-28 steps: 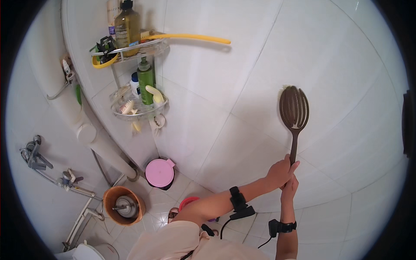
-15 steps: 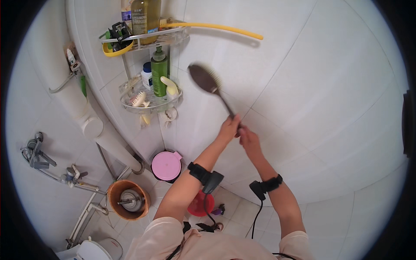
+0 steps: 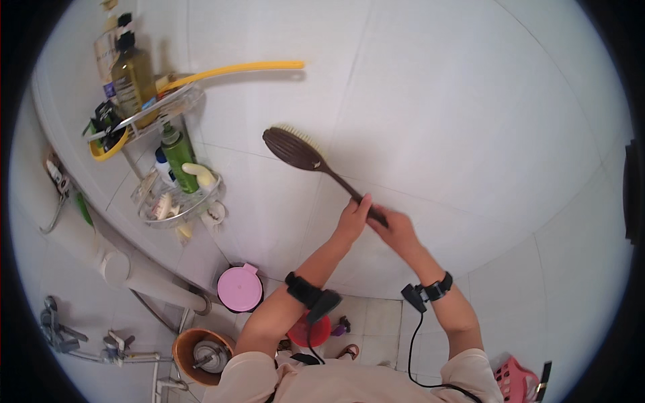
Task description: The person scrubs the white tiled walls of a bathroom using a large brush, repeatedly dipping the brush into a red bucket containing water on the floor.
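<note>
Left hand (image 3: 352,218), right hand (image 3: 396,232): both gripping brown brush (image 3: 293,148) | brush: up by white wall (image 3: 430,127) | seems under way, can't tell how much is left

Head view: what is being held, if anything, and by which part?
The left hand and right hand hold a brush by its handle.

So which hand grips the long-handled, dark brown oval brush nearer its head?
The left hand, partway up the brush handle; the right hand is near its lower end.
</note>
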`<state>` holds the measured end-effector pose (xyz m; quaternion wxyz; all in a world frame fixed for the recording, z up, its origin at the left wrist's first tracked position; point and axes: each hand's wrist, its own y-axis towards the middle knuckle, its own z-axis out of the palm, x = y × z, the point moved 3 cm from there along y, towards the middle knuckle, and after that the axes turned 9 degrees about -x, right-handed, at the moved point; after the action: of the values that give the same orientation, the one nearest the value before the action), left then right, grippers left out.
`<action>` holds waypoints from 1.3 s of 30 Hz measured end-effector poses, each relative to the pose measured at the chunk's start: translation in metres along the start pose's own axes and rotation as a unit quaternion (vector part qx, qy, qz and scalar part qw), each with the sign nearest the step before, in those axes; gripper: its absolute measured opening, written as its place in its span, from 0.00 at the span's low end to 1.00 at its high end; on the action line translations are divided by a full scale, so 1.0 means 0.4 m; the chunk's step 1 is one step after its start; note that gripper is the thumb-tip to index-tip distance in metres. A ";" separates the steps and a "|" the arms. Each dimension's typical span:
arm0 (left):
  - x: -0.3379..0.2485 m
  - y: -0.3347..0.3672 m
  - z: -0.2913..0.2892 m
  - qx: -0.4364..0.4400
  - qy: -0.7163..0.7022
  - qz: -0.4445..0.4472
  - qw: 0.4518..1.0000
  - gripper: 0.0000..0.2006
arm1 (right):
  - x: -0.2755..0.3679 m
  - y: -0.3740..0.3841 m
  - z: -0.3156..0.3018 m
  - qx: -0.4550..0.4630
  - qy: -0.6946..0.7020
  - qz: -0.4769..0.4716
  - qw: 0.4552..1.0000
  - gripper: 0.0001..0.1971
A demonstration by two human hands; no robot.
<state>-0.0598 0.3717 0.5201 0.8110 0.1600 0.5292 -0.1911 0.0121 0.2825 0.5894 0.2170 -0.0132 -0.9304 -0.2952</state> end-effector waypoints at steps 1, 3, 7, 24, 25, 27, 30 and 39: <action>-0.036 -0.001 0.063 0.026 0.007 0.000 1.000 0.19 | -0.009 0.010 -0.059 -0.025 -0.017 0.011 0.999 0.15; -0.081 -0.009 0.141 0.062 -0.036 -0.036 0.997 0.19 | -0.007 0.019 -0.145 -0.058 -0.032 0.020 0.998 0.14; -0.102 -0.061 0.170 0.156 -0.048 -0.061 0.985 0.16 | -0.077 -0.022 -0.287 -0.156 -0.107 0.026 0.982 0.11; 0.016 -0.155 -0.469 -0.045 0.196 -0.054 0.978 0.08 | -0.232 -0.167 -0.070 0.016 -0.196 0.077 0.977 0.20; 0.026 -0.171 -0.487 -0.048 0.197 -0.054 0.978 0.08 | -0.240 -0.173 -0.075 0.018 -0.194 0.075 0.978 0.20; 0.045 -0.204 -0.513 -0.089 0.244 -0.055 0.964 0.09 | -0.257 -0.186 -0.127 -0.006 -0.245 0.066 0.967 0.20; 0.036 -0.259 -0.533 -0.149 0.250 -0.059 0.955 0.09 | -0.234 -0.144 -0.300 -0.130 -0.207 0.087 0.966 0.19; 0.088 -0.316 -0.639 -0.191 0.183 -0.072 0.962 0.06 | -0.224 -0.079 -0.052 -0.101 -0.138 0.081 0.982 0.18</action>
<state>-0.3112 0.3742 0.3814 0.6998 -0.0043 0.7056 -0.1115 0.0967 0.2543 0.5507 0.1074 -0.1507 -0.9128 -0.3642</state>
